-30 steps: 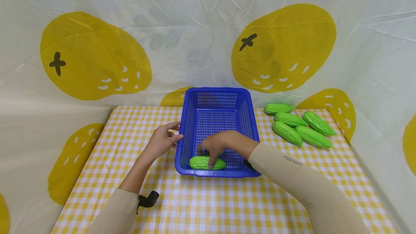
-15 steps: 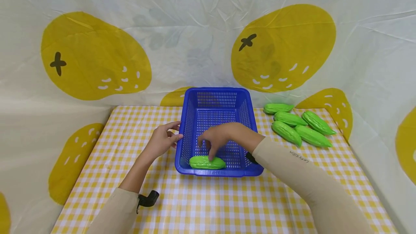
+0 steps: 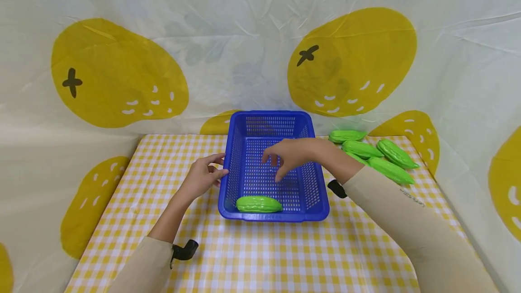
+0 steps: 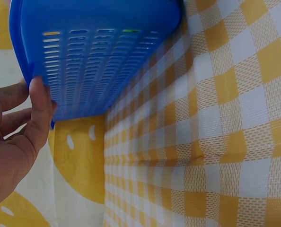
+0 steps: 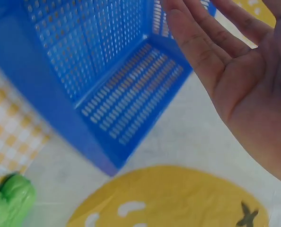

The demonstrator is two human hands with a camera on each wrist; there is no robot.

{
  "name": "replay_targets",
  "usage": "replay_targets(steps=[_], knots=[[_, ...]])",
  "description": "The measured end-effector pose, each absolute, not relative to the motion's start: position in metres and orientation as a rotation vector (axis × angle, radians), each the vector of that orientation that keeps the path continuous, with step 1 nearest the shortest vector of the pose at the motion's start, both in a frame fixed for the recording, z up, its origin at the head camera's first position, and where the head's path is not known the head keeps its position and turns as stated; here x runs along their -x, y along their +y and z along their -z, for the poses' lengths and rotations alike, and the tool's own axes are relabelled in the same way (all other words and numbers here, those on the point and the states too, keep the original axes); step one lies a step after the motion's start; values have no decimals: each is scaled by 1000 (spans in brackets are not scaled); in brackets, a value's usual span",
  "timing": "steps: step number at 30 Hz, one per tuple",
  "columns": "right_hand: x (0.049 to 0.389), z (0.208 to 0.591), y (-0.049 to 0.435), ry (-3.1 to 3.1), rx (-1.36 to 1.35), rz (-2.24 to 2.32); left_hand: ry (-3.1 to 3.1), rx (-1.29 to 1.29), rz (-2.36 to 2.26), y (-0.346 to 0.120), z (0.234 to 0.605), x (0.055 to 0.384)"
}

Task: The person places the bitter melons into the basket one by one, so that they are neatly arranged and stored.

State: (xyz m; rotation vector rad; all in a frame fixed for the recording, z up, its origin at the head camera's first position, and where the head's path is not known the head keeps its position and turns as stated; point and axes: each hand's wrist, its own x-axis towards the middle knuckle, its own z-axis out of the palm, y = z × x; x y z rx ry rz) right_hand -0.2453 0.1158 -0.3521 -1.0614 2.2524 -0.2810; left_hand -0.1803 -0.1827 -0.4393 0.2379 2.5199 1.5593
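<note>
A blue plastic basket [image 3: 274,217] with slotted walls stands at the middle back of the table. One green bitter melon [image 3: 258,204] lies crosswise on its floor along the near wall. My left hand [image 3: 203,175] holds the basket's left rim; in the left wrist view its thumb and fingers [image 4: 38,92] meet the rim and outer wall. My right hand [image 3: 291,155] hovers over the basket's right half, fingers spread and loosely bent, with nothing in them. In the right wrist view the palm [image 5: 254,85] shows bare beside the basket.
Several more green bitter melons [image 3: 398,153] lie grouped at the table's back right, one partly hidden by my right forearm. A yellow-checked cloth [image 3: 244,257] covers the table. A fruit-printed sheet [image 3: 240,67] hangs close behind the basket.
My right hand has let go of the bitter melon in the basket and has risen away from it, toward the right and back. My left hand has stayed at the rim.
</note>
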Motion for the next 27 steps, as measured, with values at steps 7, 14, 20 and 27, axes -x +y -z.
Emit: replay_targets(steps=[7, 14, 20, 27], knots=[[243, 351, 157, 2358, 1007, 520, 2535, -246, -1539, -186, 438, 180], [238, 353, 192, 2421, 905, 784, 2545, -228, -1536, -188, 439, 181], [231, 361, 227, 2475, 801, 920, 2514, -246, -1577, -185, 440, 181], [219, 372, 267, 2615, 691, 952, 2508, -228, -1572, -184, 441, 181]])
